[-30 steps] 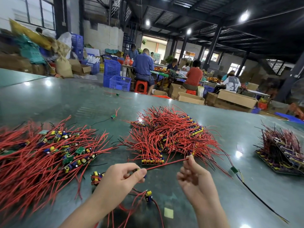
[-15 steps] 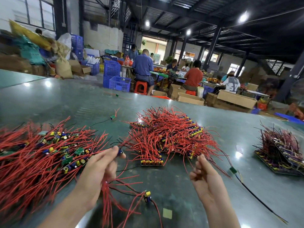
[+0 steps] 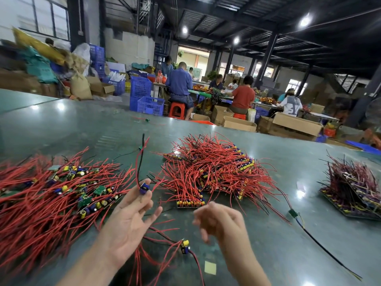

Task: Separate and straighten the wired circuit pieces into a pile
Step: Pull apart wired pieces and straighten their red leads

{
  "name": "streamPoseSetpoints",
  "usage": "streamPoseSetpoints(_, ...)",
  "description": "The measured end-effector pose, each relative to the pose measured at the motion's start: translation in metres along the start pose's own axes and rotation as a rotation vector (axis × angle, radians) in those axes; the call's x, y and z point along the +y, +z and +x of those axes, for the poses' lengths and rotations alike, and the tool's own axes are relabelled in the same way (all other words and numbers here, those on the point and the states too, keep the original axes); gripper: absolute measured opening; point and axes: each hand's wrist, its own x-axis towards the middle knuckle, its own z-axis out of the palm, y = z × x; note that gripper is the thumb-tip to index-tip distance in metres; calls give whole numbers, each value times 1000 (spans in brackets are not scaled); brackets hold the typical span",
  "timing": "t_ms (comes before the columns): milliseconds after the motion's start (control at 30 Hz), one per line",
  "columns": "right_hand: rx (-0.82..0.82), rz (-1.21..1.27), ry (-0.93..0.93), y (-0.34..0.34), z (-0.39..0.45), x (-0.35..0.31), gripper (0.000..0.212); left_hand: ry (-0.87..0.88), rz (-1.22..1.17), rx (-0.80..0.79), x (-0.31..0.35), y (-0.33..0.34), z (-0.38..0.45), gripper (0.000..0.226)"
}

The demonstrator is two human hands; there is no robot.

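My left hand (image 3: 127, 221) is raised palm up with its fingers spread, and its fingertips pinch a small blue wired circuit piece (image 3: 144, 187). That piece's red and black wires stand straight up from it. My right hand (image 3: 218, 221) hovers beside it with loosely curled fingers and holds nothing. A spread-out pile of red-wired pieces (image 3: 51, 199) lies to the left. A denser tangled heap of wired boards (image 3: 210, 172) sits in the middle, just beyond both hands. One loose piece with a yellow capacitor (image 3: 184, 244) lies on the table between my wrists.
The green table (image 3: 268, 254) runs far ahead. A darker stack of boards (image 3: 354, 188) sits at the right, with a stray piece on a long black wire (image 3: 293, 213) near it. A yellow paper square (image 3: 210, 268) lies close by. Seated people and blue crates fill the background.
My left hand turned palm up and lifted the piece, whose wires now point upward. My right hand let go of the wire end and moved left, its fingers curling.
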Motion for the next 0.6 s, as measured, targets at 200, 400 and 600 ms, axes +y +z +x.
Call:
streamPoseSetpoints(200,5,-127,99,27,1,15,29,-60,64,-204,-9,7,-10,20)
streamPoseSetpoints(400,98,8,216,22,3,10,36,-237,262,-332,-14,10,-11,19)
streamPoseSetpoints(600,99,-56,113,20,2,11,28,-194,366,-336,-23,8,-18,27)
